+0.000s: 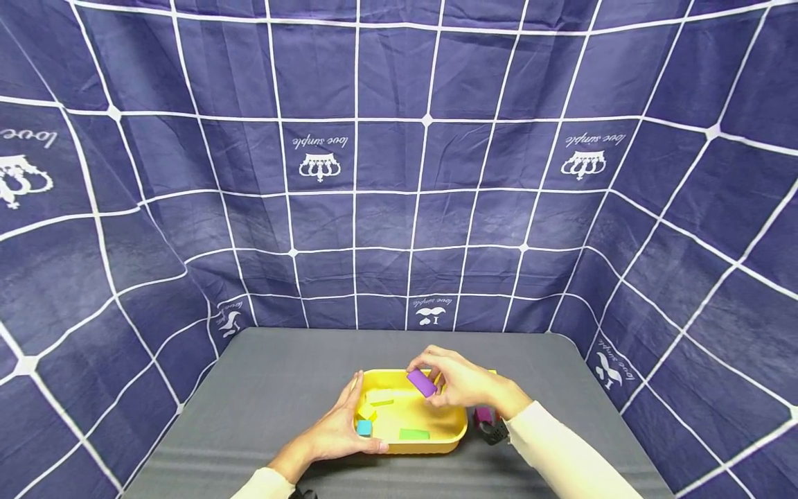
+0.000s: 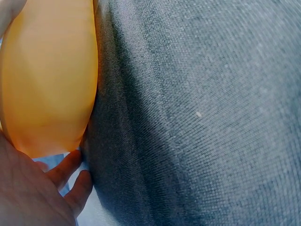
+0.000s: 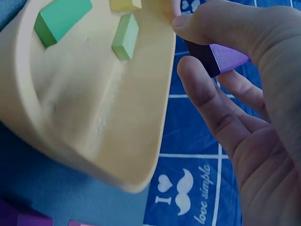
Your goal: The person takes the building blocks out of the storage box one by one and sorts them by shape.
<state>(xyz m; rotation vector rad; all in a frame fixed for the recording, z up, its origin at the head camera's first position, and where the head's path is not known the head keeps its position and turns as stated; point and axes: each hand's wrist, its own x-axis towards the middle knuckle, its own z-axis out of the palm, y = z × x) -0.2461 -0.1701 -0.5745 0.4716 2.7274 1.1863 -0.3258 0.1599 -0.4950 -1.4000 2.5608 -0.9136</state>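
Observation:
A yellow plastic tub (image 1: 436, 447) stands on the grey surface, also filling the upper left of the left wrist view. My left hand (image 1: 339, 428) holds its left end, thumb at the front wall and fingers along the left side. Over the tub's right part, my right hand (image 1: 458, 380) pinches a purple block (image 1: 422, 382) between thumb and fingers. In the tub lie a blue block (image 1: 364, 427), a green block (image 1: 414, 434), a yellow block (image 1: 367, 412) and a pale yellow block (image 1: 380, 398). The right wrist view shows a light green block (image 3: 125, 36) there too.
Right of the tub, a magenta block (image 1: 483, 414) lies partly hidden by my right forearm and a black perforated piece (image 1: 494, 432). A purple block (image 3: 23, 215) lies outside the tub. Blue cloth (image 1: 386, 222) with white lines hangs around the back and sides.

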